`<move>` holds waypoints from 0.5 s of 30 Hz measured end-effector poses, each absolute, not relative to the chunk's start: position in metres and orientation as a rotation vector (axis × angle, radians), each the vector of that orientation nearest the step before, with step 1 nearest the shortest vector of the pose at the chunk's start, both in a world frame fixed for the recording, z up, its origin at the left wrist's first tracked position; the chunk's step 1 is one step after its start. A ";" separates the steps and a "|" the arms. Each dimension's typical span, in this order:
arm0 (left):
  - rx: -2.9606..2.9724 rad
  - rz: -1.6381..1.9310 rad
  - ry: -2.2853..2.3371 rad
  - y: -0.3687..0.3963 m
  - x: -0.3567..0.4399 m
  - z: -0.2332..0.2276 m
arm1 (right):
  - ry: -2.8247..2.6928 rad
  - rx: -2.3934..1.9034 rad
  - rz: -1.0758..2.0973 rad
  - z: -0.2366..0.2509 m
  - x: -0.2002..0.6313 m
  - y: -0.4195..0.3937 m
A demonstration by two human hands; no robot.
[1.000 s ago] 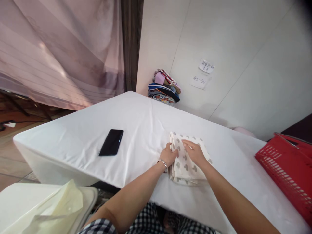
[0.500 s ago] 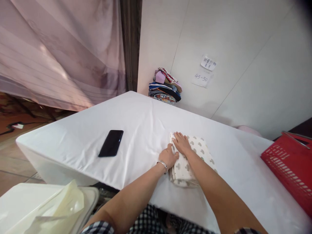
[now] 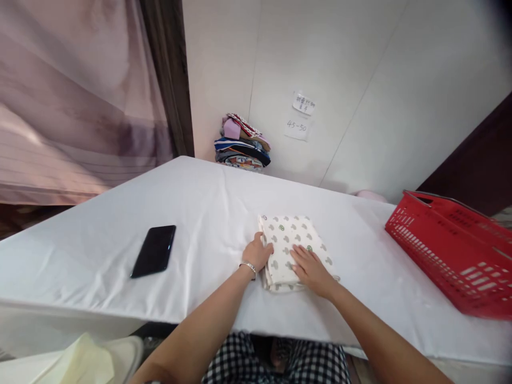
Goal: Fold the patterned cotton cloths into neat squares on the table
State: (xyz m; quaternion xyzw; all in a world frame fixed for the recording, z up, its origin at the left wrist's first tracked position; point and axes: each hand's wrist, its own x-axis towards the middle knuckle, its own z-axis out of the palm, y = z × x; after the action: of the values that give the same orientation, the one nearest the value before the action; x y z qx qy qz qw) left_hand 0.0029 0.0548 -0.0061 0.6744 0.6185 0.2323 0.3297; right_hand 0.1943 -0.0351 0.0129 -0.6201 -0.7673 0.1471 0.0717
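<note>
Pressing folded cloth (image 3: 290, 240): R hand (image 3: 310, 269) flat, fingers spread; L hand (image 3: 258, 253) fingers curled at edge.

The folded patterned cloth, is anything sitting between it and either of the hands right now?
Nothing visible. The left hand grips the folded cloth at its left edge, and the right hand lies flat on top of it.
</note>
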 end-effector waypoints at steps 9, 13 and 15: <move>1.668 0.723 1.552 0.055 -0.001 -0.008 | -1.702 -2.026 0.353 -0.017 0.257 -0.071; 1.613 0.769 1.488 0.050 -0.005 -0.003 | -1.469 -1.982 0.407 -0.030 0.265 -0.058; 1.598 0.773 1.474 0.045 -0.007 -0.002 | -1.453 -1.929 0.356 -0.035 0.263 -0.056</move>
State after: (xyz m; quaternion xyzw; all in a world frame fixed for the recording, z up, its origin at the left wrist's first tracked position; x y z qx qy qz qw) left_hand -0.0068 0.0453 -0.0019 0.6331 0.5840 0.3064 0.4052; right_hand 0.2627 -0.0561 -0.0348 -0.7423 -0.5590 0.1369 0.3432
